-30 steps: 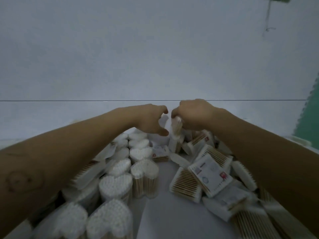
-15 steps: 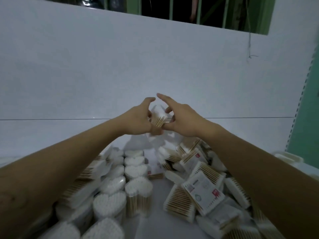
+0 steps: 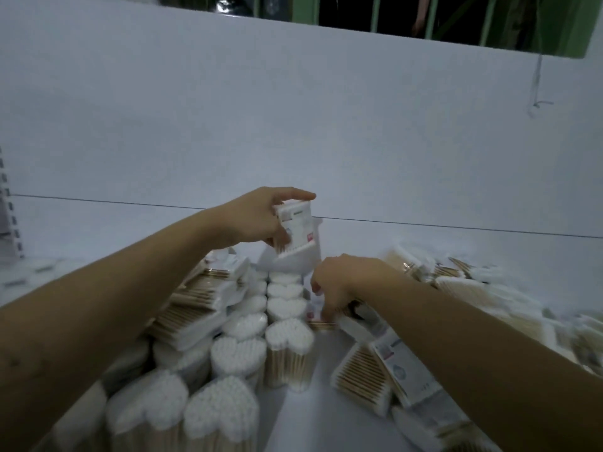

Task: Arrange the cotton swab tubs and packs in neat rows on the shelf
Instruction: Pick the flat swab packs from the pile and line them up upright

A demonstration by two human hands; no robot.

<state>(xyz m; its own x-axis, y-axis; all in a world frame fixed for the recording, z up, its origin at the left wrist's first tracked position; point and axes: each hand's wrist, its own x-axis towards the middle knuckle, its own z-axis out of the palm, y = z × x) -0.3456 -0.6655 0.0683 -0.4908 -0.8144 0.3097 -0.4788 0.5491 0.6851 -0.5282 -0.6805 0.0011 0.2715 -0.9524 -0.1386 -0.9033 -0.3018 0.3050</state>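
From the head view, the left hand has its grip closed round a flat pack, held tilted in the air above the far end of the heart-shaped tubs. The tubs stand in two rows on the white shelf. The right hand reaches down among the loose packs, fingers curled. Whether its grip holds one, I cannot tell.

The tubs show white cotton tips over pale tan sticks. On either side of the tubs, the packs are white with tan stick stripes. Beyond the tubs, the raised pack is white with a small red mark. The shelf and back panel are plain white. The frame above is green.
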